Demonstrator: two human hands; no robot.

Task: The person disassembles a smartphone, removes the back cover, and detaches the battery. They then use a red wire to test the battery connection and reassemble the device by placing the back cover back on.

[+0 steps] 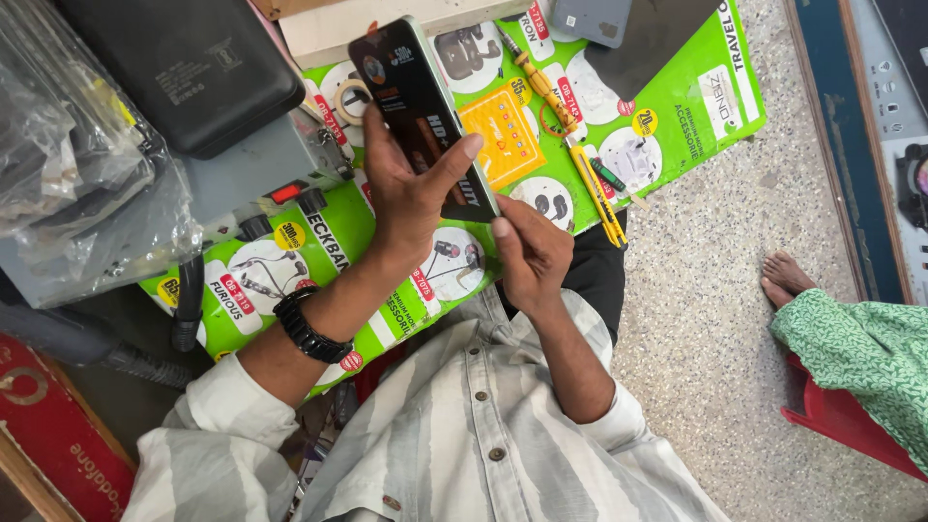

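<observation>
The person's left hand (411,188) holds a dark phone (422,116) tilted above the green printed mat (677,116) on the worktop, its grip clamped around the lower half with the thumb across the front. The right hand (530,253) meets the phone's bottom corner, fingertips pinched together there; whether they hold anything cannot be told. A yellow utility knife (597,193) and a screwdriver (536,82) lie on the mat just beside, near a roll of tape (350,100)
</observation>
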